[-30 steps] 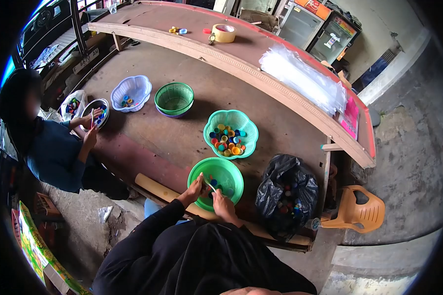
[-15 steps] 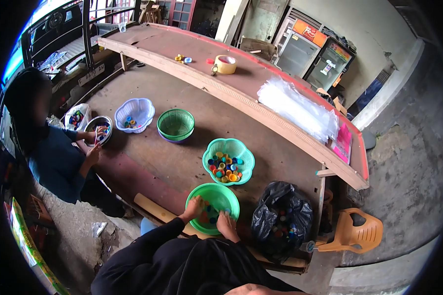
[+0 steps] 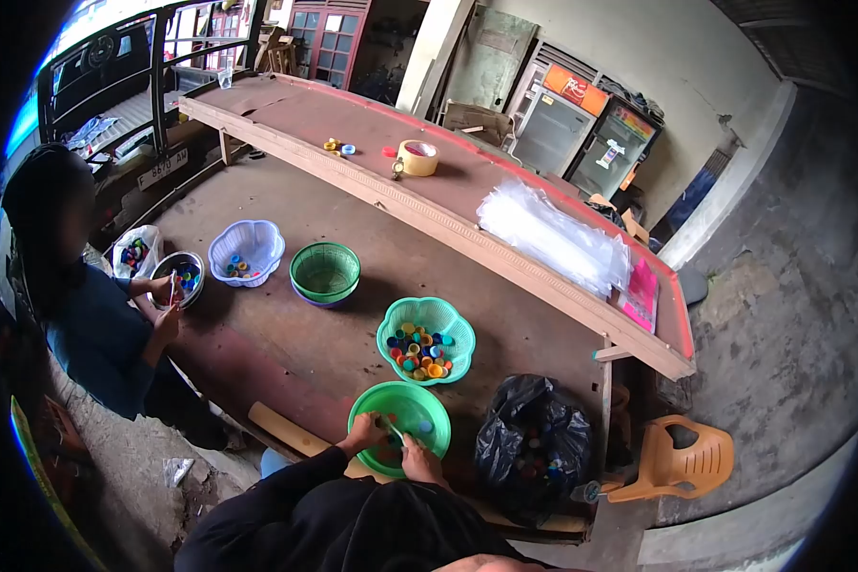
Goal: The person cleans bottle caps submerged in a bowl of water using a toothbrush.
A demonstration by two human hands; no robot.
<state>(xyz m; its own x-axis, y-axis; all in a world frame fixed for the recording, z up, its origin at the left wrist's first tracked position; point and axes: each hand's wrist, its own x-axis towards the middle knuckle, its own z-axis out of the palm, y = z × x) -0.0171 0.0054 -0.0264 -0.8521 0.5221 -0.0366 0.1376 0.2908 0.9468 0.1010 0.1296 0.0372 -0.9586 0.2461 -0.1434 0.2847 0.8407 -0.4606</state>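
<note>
My left hand (image 3: 364,434) is closed over the left side of the green basin (image 3: 357,405); what its fingers hold is too small to name. My right hand (image 3: 421,461) is closed at the basin's lower right, pinching a slim pale object (image 3: 394,428) that points toward the left hand. A few bottle caps (image 3: 425,426) lie inside the basin. Just behind it, a turquoise scalloped basket (image 3: 462,334) holds several yellow, orange, blue and green caps (image 3: 415,351).
Right of the basin sits a black plastic bag (image 3: 505,429) with caps. Stacked baskets (image 3: 325,270), a lilac basket (image 3: 247,250) and a co-worker (image 3: 95,315) are at left. A raised shelf (image 3: 448,214) holds tape (image 3: 418,158) and clear bags (image 3: 553,238). An orange chair (image 3: 682,458) stands right.
The view has tilted up, so the table sits lower in it. My hands were apart inside the basin half a second ago; now they are closer together, with the pale object between them.
</note>
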